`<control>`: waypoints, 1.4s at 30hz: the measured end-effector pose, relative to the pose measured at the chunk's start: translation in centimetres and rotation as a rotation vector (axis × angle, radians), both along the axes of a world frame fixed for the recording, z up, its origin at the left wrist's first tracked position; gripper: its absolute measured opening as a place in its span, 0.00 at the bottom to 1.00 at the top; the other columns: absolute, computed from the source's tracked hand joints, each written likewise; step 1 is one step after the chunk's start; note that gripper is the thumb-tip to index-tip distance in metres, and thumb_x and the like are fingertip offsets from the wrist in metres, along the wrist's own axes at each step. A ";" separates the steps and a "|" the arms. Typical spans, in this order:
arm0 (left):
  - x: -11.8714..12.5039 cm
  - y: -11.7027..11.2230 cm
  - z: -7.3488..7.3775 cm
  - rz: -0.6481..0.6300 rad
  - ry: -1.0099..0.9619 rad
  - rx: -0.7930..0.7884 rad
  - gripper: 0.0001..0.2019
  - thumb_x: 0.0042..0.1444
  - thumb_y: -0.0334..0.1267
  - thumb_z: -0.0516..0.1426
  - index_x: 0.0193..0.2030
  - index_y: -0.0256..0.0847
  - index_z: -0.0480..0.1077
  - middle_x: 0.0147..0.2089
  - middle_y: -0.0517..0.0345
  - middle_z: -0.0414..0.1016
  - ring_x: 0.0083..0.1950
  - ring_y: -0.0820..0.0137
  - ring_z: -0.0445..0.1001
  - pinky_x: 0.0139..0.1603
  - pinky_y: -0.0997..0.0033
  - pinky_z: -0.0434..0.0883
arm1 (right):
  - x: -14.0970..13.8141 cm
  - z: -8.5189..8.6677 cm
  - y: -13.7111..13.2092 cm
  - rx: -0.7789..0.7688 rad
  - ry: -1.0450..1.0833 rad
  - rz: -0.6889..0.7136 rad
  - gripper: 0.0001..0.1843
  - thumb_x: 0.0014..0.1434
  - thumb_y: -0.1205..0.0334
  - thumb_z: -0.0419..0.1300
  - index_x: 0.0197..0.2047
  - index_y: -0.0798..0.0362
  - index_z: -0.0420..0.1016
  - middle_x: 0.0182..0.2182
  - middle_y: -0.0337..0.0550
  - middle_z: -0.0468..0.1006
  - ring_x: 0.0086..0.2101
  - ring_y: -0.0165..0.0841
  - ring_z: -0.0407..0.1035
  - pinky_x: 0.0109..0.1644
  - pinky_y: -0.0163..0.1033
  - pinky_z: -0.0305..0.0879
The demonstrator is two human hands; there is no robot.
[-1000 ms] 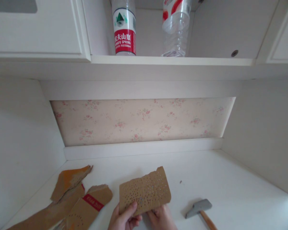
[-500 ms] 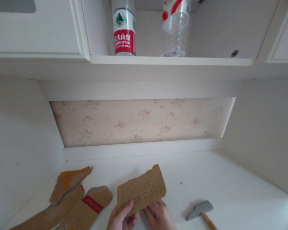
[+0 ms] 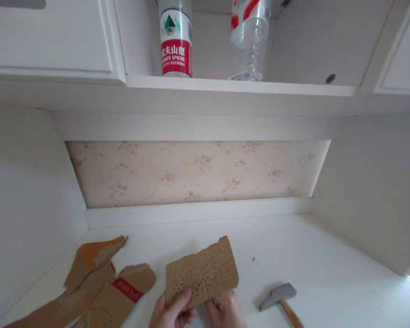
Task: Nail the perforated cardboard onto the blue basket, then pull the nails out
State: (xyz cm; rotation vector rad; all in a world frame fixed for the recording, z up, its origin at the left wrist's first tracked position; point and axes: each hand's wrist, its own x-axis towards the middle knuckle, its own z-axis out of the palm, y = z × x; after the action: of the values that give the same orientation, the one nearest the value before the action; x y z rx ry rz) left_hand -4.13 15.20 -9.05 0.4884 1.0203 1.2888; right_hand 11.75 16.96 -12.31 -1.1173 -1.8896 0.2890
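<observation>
A torn piece of brown cardboard [image 3: 213, 266], dotted with many small punched holes, is tilted up above the white counter. My left hand [image 3: 172, 310] grips its lower left corner, thumb on the front face and fingers behind. Under its lower right edge is my right hand [image 3: 227, 310], fingers curled together close to the underside. The cardboard partly covers those fingertips, so what they pinch, if anything, is hidden. To the right a hammer [image 3: 277, 295] with a grey head and wooden handle lies on the counter.
More torn cardboard [image 3: 128, 289], partly with a red printed band, lies at the left beside an orange-stained scrap [image 3: 92, 259]. A tiny dark bit [image 3: 253, 259] rests on the white counter [image 3: 198, 232]. Above, a labelled bottle [image 3: 176, 45] and a clear bottle [image 3: 248, 54] stand on the shelf.
The view has shifted slightly. The cardboard is turned a little more towards me, and both hands keep their places at its lower edge.
</observation>
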 end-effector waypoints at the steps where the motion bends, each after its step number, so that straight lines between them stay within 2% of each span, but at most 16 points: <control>1: 0.2 -0.2 0.2 0.011 -0.011 0.016 0.21 0.29 0.41 0.76 0.28 0.34 0.74 0.22 0.57 0.77 0.19 0.73 0.74 0.17 0.79 0.68 | -0.1 0.2 -0.2 -0.020 0.022 -0.010 0.17 0.61 0.66 0.53 0.24 0.52 0.77 0.25 0.49 0.84 0.27 0.40 0.78 0.30 0.37 0.66; 5: 0.4 -0.6 1.4 0.052 -0.078 0.041 0.19 0.33 0.38 0.75 0.31 0.35 0.76 0.27 0.57 0.80 0.21 0.73 0.75 0.20 0.79 0.70 | -0.3 1.6 -0.6 -0.121 0.118 -0.043 0.17 0.63 0.63 0.55 0.23 0.52 0.76 0.26 0.47 0.82 0.29 0.39 0.76 0.33 0.38 0.65; 7: 0.2 -0.6 2.0 0.094 -0.121 0.033 0.20 0.32 0.36 0.75 0.33 0.36 0.76 0.29 0.57 0.81 0.23 0.72 0.77 0.22 0.77 0.72 | -0.3 2.3 -0.7 -0.163 0.178 -0.040 0.15 0.65 0.59 0.56 0.28 0.51 0.76 0.30 0.45 0.81 0.32 0.38 0.74 0.35 0.37 0.66; 10: -0.2 -0.5 2.3 0.180 -0.139 0.027 0.22 0.30 0.36 0.75 0.35 0.38 0.76 0.33 0.58 0.82 0.27 0.70 0.79 0.25 0.76 0.73 | -0.2 3.0 -0.9 -0.213 0.281 -0.074 0.14 0.68 0.56 0.51 0.36 0.50 0.74 0.32 0.43 0.78 0.33 0.35 0.72 0.35 0.35 0.66; 12: -0.4 -0.4 2.1 0.189 -0.105 0.053 0.21 0.33 0.37 0.75 0.37 0.38 0.77 0.36 0.56 0.82 0.31 0.68 0.80 0.28 0.75 0.75 | -0.1 3.4 -1.2 -0.228 0.336 -0.107 0.15 0.70 0.55 0.47 0.37 0.50 0.70 0.30 0.41 0.75 0.31 0.34 0.69 0.34 0.35 0.65; 15: -0.3 -0.5 1.6 0.135 0.018 0.118 0.20 0.40 0.42 0.72 0.40 0.37 0.78 0.41 0.51 0.82 0.37 0.64 0.81 0.33 0.71 0.76 | -0.1 3.6 -1.9 -0.242 0.355 -0.056 0.12 0.70 0.54 0.48 0.39 0.50 0.67 0.28 0.37 0.71 0.29 0.33 0.67 0.33 0.35 0.65; 17: -0.2 -0.7 1.5 0.067 0.132 0.171 0.21 0.45 0.46 0.70 0.43 0.37 0.78 0.45 0.47 0.82 0.40 0.61 0.81 0.36 0.67 0.76 | -0.3 3.6 -2.1 -0.257 0.336 0.029 0.10 0.67 0.54 0.53 0.45 0.50 0.67 0.30 0.37 0.73 0.29 0.32 0.69 0.33 0.35 0.67; 20: 0.1 -1.1 1.7 -0.053 0.313 0.242 0.22 0.49 0.51 0.66 0.46 0.37 0.78 0.46 0.45 0.82 0.43 0.56 0.80 0.38 0.63 0.77 | -0.7 3.3 -2.1 -0.283 0.310 0.089 0.13 0.65 0.54 0.57 0.50 0.50 0.66 0.32 0.38 0.76 0.28 0.32 0.72 0.31 0.34 0.69; 24: 0.3 -1.4 1.8 -0.141 0.497 0.313 0.22 0.53 0.53 0.63 0.49 0.38 0.77 0.47 0.47 0.82 0.44 0.57 0.80 0.40 0.63 0.77 | -0.8 2.6 -1.7 -0.298 0.300 0.065 0.09 0.66 0.56 0.56 0.46 0.50 0.69 0.32 0.41 0.79 0.29 0.32 0.74 0.31 0.34 0.70; 27: 0.3 -1.5 1.4 -0.161 0.573 0.331 0.22 0.55 0.52 0.62 0.50 0.39 0.76 0.47 0.48 0.81 0.41 0.59 0.80 0.40 0.64 0.77 | -0.7 2.2 -1.6 -0.286 0.281 0.066 0.09 0.68 0.56 0.53 0.41 0.50 0.71 0.32 0.43 0.79 0.29 0.32 0.74 0.31 0.34 0.70; 33: 0.5 -1.7 0.6 -0.081 0.621 0.291 0.15 0.52 0.49 0.64 0.36 0.38 0.80 0.34 0.47 0.83 0.35 0.57 0.81 0.37 0.65 0.76 | -0.6 2.5 -2.1 -0.267 0.224 0.090 0.10 0.68 0.59 0.53 0.39 0.50 0.73 0.31 0.42 0.79 0.30 0.33 0.75 0.34 0.35 0.69; 35: 0.5 -1.6 0.6 -0.037 0.611 0.257 0.13 0.51 0.48 0.65 0.35 0.39 0.80 0.32 0.47 0.83 0.34 0.57 0.81 0.37 0.64 0.77 | -0.6 2.8 -2.3 -0.273 0.227 0.088 0.09 0.68 0.58 0.52 0.39 0.50 0.72 0.30 0.41 0.79 0.29 0.33 0.74 0.33 0.35 0.69; 39: -0.1 -0.7 0.6 0.148 0.441 0.111 0.13 0.52 0.45 0.65 0.36 0.35 0.77 0.32 0.46 0.83 0.34 0.58 0.82 0.38 0.63 0.78 | -0.5 3.3 -2.5 -0.289 0.271 0.054 0.11 0.68 0.55 0.52 0.39 0.49 0.71 0.27 0.38 0.77 0.27 0.32 0.73 0.32 0.34 0.68; 42: -0.8 0.1 0.3 0.295 0.255 0.093 0.14 0.50 0.42 0.67 0.37 0.34 0.75 0.32 0.48 0.82 0.33 0.62 0.82 0.38 0.65 0.78 | -0.4 3.3 -2.1 -0.304 0.351 -0.014 0.12 0.68 0.52 0.51 0.42 0.50 0.70 0.29 0.40 0.79 0.29 0.32 0.74 0.35 0.35 0.70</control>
State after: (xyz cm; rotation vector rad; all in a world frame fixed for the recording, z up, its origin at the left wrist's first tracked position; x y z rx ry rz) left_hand -4.95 15.31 -8.77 0.6008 1.2842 1.5695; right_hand 11.39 14.88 -8.98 -1.1888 -1.5577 0.7349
